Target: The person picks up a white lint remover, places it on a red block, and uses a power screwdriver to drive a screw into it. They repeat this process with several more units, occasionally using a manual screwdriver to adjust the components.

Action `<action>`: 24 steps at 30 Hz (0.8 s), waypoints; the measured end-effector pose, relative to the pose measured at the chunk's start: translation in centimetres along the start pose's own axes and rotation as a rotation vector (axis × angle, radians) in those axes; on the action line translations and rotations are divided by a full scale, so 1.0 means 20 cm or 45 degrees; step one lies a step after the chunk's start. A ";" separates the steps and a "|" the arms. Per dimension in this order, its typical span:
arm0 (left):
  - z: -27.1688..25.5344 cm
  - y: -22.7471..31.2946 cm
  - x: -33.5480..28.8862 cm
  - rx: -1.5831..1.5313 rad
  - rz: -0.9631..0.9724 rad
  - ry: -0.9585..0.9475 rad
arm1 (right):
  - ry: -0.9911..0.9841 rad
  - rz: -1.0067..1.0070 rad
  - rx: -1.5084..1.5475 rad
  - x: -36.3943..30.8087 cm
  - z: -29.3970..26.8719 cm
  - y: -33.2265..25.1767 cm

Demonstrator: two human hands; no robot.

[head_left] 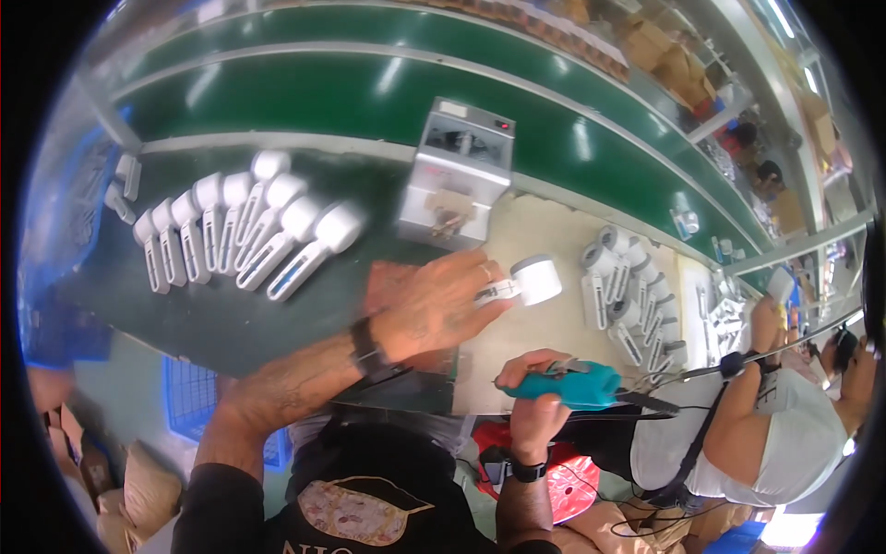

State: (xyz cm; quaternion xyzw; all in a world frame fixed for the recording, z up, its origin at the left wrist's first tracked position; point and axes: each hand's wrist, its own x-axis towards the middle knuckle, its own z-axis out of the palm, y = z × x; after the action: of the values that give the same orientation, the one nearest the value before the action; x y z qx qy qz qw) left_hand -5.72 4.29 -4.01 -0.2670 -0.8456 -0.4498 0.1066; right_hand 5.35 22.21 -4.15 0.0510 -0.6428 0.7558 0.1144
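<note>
In the head view the left hand [434, 309] presses flat on the handle of a white handheld fan housing [521, 282] at centre, not clenched. The housing's long axis runs nine to three o'clock, round head toward three. The right hand [535, 388] grasps a teal electric screwdriver [577, 383] at five o'clock of the housing — nearer than the left-side row of white housings [249, 231].

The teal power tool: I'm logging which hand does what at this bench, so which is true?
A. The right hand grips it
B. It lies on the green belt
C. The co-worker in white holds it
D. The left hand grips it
A: the right hand is closed round the teal power tool, held off the bench, while the left hand rests on a white handheld device.
</note>
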 end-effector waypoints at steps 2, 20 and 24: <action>-0.09 -0.05 -0.10 0.001 -0.013 -0.001 | -0.023 0.020 0.079 0.05 0.04 -0.02; -0.16 -0.27 -0.30 0.134 0.137 -0.039 | -0.223 -0.601 -0.324 0.93 0.64 0.17; -0.15 -0.28 -0.30 0.098 0.131 0.019 | -0.190 -0.428 -0.140 0.90 0.65 0.22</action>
State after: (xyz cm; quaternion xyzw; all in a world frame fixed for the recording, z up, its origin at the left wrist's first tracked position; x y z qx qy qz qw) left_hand -3.87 -2.75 -8.75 -0.3025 -0.8466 -0.4130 0.1459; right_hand -14.11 10.70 -2.17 0.2073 -0.6723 0.6837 0.1938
